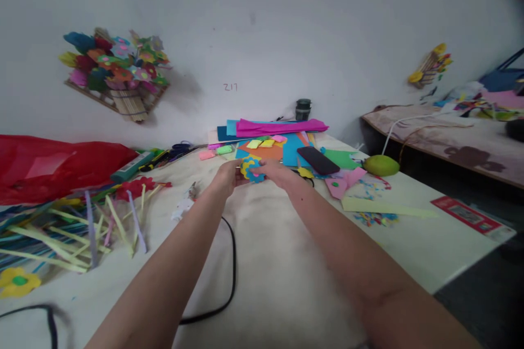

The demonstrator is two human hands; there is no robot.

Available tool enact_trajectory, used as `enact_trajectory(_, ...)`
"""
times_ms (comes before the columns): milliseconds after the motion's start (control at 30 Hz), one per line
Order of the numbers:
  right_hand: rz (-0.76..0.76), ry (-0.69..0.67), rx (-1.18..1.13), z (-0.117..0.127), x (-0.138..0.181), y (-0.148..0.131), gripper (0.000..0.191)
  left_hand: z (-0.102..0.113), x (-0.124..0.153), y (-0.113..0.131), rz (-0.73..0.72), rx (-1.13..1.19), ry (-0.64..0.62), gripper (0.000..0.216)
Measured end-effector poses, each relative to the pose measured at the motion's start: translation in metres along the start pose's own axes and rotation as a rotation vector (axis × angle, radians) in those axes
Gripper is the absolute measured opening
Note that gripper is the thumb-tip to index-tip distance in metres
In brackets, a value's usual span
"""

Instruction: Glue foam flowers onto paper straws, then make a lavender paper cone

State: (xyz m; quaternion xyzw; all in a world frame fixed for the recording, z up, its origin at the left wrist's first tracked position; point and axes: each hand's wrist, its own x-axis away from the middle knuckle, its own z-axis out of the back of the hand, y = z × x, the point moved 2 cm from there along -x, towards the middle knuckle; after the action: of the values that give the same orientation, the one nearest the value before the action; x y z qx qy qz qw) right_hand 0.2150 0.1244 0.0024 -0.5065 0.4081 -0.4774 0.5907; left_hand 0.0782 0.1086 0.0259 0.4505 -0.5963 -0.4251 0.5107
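Two paper flowers, head view: a yellow flower [244, 167] and a blue flower [256, 177] overlap between the left hand [227, 176] and the right hand [273, 170], at the middle of the worktop [262, 251].
Left fingers: closed in at the yellow flower's left edge, partly hidden behind it.
Right fingers: holding the blue flower, their tips over its front.
Beyond the flowers: an orange sheet [268, 152], a blue sheet [293, 150] and a bright pink sheet [282, 127], the pink one lying near the wall [262, 38].
Right of the hands: a dark phone [318, 161] lies near a green fruit [381, 165]; nearer the viewer, a pale yellow strip [385, 207] runs beside small paper scraps [376, 220].
Left side: narrow paper strips [57, 248] lie criss-crossed in front of a red sheet [49, 169]; a yellow flower with a green centre [19, 281] lies near the edge of view.
Black cable: a curved cable [234, 267] lies beside the left forearm.
Wall: a bouquet [118, 60] of many-coloured flowers hangs at left.
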Motion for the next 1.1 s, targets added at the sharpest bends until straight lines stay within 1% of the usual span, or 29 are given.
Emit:
enact_trajectory(67,-0.020,0.016,-0.017,0.003,0.002,-0.001,0.021,-0.006,0.002,0.000,-0.041,0.005,-0.030,0.020)
enact_trajectory(167,-0.023,0.093,-0.003,0.004,0.003,-0.001,0.026,-0.014,0.003,-0.003,-0.118,-0.003,-0.033,0.013)
enact_trajectory(233,-0.019,0.171,0.003,0.003,0.004,0.002,0.039,-0.020,0.002,-0.007,-0.112,0.009,0.001,0.008)
enact_trajectory(300,-0.012,0.246,0.019,0.001,0.005,0.006,0.053,-0.026,0.002,-0.012,-0.087,0.037,0.033,0.009)
enact_trajectory(367,-0.005,0.311,0.044,-0.002,0.006,0.010,0.057,-0.032,0.003,-0.016,-0.058,0.062,0.045,0.014)
enact_trajectory(500,-0.004,0.437,0.053,-0.006,0.005,0.019,0.045,-0.043,0.004,-0.022,-0.063,0.051,0.041,0.028)
enact_trajectory(633,0.011,0.518,-0.045,-0.012,0.000,0.023,0.033,-0.049,-0.002,-0.026,-0.136,-0.040,0.109,0.045)
enact_trajectory(700,0.012,0.557,-0.124,-0.016,-0.003,0.022,0.031,-0.048,-0.006,-0.028,-0.196,-0.164,0.199,0.045)
enact_trajectory(800,0.023,0.604,-0.225,-0.023,-0.005,0.018,0.031,-0.043,-0.011,-0.028,-0.276,-0.369,0.391,0.036)
enact_trajectory(867,0.042,0.616,-0.266,-0.028,-0.005,0.015,0.031,-0.039,-0.013,-0.028,-0.280,-0.403,0.448,0.036)
enact_trajectory(1000,0.053,0.570,-0.314,-0.033,-0.001,0.011,0.030,-0.034,-0.015,-0.026,-0.250,-0.323,0.453,0.040)
enact_trajectory(1100,0.060,0.567,-0.289,-0.027,0.001,0.011,0.027,-0.037,-0.015,-0.025,-0.225,-0.247,0.414,0.038)
